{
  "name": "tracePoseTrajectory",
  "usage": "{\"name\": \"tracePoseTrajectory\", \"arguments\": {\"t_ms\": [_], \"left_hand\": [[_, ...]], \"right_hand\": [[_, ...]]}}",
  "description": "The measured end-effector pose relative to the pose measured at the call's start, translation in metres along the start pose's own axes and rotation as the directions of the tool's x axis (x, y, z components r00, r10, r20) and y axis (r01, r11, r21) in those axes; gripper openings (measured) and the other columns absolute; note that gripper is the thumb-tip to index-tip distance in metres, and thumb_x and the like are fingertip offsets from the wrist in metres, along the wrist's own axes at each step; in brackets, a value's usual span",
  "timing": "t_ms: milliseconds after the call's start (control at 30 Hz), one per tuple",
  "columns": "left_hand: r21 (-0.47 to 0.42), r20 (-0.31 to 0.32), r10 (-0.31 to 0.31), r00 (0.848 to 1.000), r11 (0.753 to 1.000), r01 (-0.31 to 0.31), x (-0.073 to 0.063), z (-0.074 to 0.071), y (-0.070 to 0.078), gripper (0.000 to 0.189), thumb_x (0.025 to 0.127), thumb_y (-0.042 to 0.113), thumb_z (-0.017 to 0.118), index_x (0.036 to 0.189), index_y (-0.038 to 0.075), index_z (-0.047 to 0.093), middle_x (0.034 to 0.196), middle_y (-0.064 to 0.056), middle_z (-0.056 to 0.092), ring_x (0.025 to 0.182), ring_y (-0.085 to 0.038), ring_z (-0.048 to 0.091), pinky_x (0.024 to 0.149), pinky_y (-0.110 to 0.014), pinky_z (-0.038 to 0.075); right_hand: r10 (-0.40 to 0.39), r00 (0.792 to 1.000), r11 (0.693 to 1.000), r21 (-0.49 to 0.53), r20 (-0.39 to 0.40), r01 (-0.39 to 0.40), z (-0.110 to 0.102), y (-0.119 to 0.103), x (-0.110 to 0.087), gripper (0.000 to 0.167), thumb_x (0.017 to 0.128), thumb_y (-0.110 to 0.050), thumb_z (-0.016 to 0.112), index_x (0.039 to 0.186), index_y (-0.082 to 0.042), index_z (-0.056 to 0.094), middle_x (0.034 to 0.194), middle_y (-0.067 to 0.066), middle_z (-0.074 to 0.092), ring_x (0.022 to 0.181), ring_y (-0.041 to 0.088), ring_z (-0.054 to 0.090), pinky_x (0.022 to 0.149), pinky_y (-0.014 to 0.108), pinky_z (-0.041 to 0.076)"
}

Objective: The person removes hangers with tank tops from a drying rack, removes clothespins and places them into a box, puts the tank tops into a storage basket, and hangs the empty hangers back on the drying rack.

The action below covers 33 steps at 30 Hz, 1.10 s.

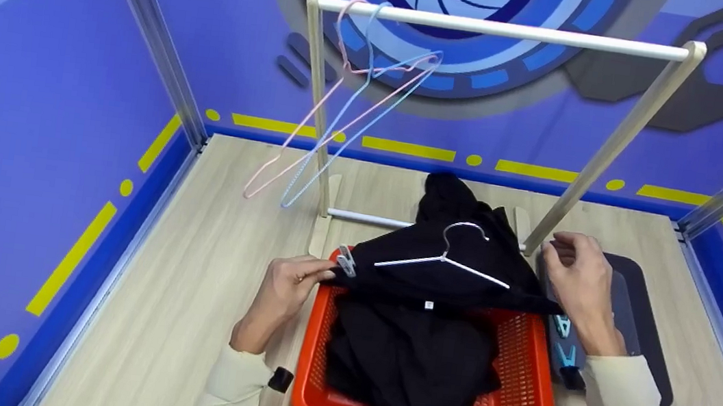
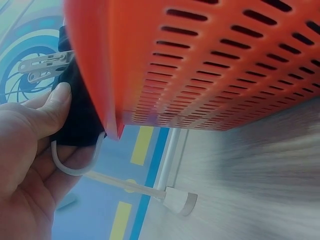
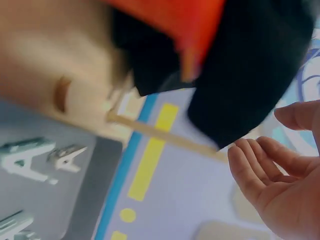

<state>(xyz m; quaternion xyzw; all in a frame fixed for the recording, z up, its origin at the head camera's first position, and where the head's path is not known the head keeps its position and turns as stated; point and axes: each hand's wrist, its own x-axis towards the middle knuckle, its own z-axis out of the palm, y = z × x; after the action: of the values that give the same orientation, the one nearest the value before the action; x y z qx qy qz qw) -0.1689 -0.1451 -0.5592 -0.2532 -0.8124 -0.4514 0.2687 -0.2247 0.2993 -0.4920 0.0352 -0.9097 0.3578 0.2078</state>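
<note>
A black garment (image 1: pixel 397 245) with a small white label hangs over the rim of the red basket (image 1: pixel 309 362). Across it lies a white wire hanger (image 1: pixel 443 259), its hook upward and both arm ends hidden by cloth. My left hand (image 1: pixel 285 290) pinches the garment's left end; in the left wrist view, a curved white hanger end (image 2: pixel 75 172) pokes out below the cloth by the fingers. A grey clothespin (image 1: pixel 346 261) is clipped beside that hand. Near the garment's right end, my right hand (image 1: pixel 579 285) holds nothing, its relaxed fingers (image 3: pixel 245 165) right at the cloth's edge.
More black cloth (image 1: pixel 410 368) lies in the basket. At right, a dark grey tray (image 1: pixel 645 334) holds several clothespins (image 3: pixel 22 157). Behind stands a wooden rack (image 1: pixel 493 29), with a pink hanger (image 1: pixel 294 133) and a blue hanger (image 1: pixel 345 115) on its left. Blue walls enclose the table.
</note>
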Motion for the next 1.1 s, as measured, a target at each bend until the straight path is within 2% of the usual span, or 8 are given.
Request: {"name": "tracePoseTrajectory", "arguments": {"t_ms": [67, 167, 300, 433, 533, 833, 933, 1100], "left_hand": [[0.000, 0.003, -0.003, 1.000, 1.000, 0.003, 0.001, 0.000, 0.000, 0.016, 0.086, -0.002, 0.083, 0.100, 0.006, 0.084, 0.090, -0.002, 0.079, 0.079, -0.017, 0.075, 0.071, -0.030, 0.059], [-0.006, 0.004, 0.000, 1.000, 1.000, 0.000, 0.002, -0.001, 0.000, 0.013, 0.088, -0.001, 0.082, 0.100, 0.005, 0.084, 0.090, -0.003, 0.079, 0.079, -0.018, 0.075, 0.071, -0.031, 0.060], [-0.028, 0.004, 0.002, 1.000, 1.000, -0.002, 0.002, -0.001, -0.001, 0.012, 0.089, 0.001, 0.082, 0.100, 0.005, 0.084, 0.090, -0.005, 0.079, 0.079, -0.019, 0.075, 0.071, -0.031, 0.059], [-0.049, 0.010, -0.016, 1.000, 0.999, 0.016, 0.002, 0.000, -0.001, 0.014, 0.089, -0.001, 0.082, 0.101, 0.006, 0.085, 0.090, -0.001, 0.079, 0.078, -0.017, 0.075, 0.072, -0.027, 0.058], [-0.050, 0.011, -0.027, 1.000, 0.998, 0.028, 0.001, 0.000, 0.000, 0.015, 0.088, -0.001, 0.082, 0.101, 0.007, 0.085, 0.090, 0.000, 0.079, 0.078, -0.016, 0.074, 0.071, -0.026, 0.057], [-0.018, 0.007, -0.006, 1.000, 1.000, 0.007, 0.000, 0.000, -0.001, 0.012, 0.089, 0.002, 0.082, 0.101, 0.006, 0.085, 0.088, -0.004, 0.079, 0.076, -0.016, 0.074, 0.068, -0.028, 0.058], [-0.008, 0.003, -0.005, 1.000, 1.000, 0.005, 0.000, 0.000, -0.001, 0.012, 0.089, 0.002, 0.082, 0.100, 0.006, 0.085, 0.088, -0.004, 0.079, 0.076, -0.016, 0.074, 0.068, -0.028, 0.058], [-0.007, 0.000, -0.011, 1.000, 1.000, 0.011, -0.001, 0.001, 0.000, 0.012, 0.088, 0.002, 0.083, 0.099, 0.006, 0.085, 0.087, -0.003, 0.079, 0.074, -0.015, 0.073, 0.067, -0.027, 0.057]], "right_hand": [[-0.041, 0.999, 0.999, 0.032, -0.020, 0.042, -0.002, -0.012, -0.005, 0.025, 0.102, -0.010, 0.072, 0.121, 0.006, 0.070, 0.111, 0.019, 0.068, 0.096, 0.024, 0.069, 0.082, 0.012, 0.046], [-0.119, 0.991, 0.989, 0.084, -0.055, 0.123, -0.006, -0.033, -0.011, 0.023, 0.102, -0.007, 0.072, 0.121, 0.005, 0.071, 0.110, 0.016, 0.069, 0.095, 0.008, 0.064, 0.084, 0.009, 0.047], [-0.241, 0.962, 0.954, 0.151, -0.125, 0.259, -0.010, -0.061, -0.017, 0.022, 0.098, 0.002, 0.074, 0.120, 0.005, 0.072, 0.108, 0.014, 0.070, 0.095, 0.000, 0.063, 0.087, 0.012, 0.050], [-0.358, 0.916, 0.900, 0.195, -0.182, 0.391, -0.011, -0.084, -0.024, 0.025, 0.091, 0.013, 0.076, 0.115, 0.006, 0.073, 0.106, 0.016, 0.071, 0.094, 0.008, 0.066, 0.088, 0.015, 0.052], [-0.419, 0.886, 0.859, 0.230, -0.198, 0.458, -0.010, -0.099, -0.029, 0.029, 0.086, 0.018, 0.077, 0.113, 0.007, 0.073, 0.106, 0.018, 0.071, 0.094, 0.015, 0.068, 0.090, 0.018, 0.053], [-0.553, 0.815, 0.736, 0.356, -0.173, 0.575, -0.004, -0.135, -0.043, 0.034, 0.084, 0.012, 0.078, 0.117, 0.005, 0.074, 0.113, 0.015, 0.072, 0.100, 0.025, 0.070, 0.095, 0.025, 0.054], [-0.589, 0.793, 0.708, 0.371, -0.158, 0.600, 0.003, -0.142, -0.044, 0.034, 0.085, 0.008, 0.078, 0.118, 0.004, 0.074, 0.113, 0.015, 0.072, 0.101, 0.027, 0.069, 0.097, 0.025, 0.053], [-0.630, 0.769, 0.687, 0.388, -0.104, 0.615, 0.020, -0.149, -0.044, 0.034, 0.087, 0.005, 0.079, 0.120, 0.003, 0.073, 0.114, 0.014, 0.072, 0.104, 0.029, 0.069, 0.101, 0.027, 0.052]]}}
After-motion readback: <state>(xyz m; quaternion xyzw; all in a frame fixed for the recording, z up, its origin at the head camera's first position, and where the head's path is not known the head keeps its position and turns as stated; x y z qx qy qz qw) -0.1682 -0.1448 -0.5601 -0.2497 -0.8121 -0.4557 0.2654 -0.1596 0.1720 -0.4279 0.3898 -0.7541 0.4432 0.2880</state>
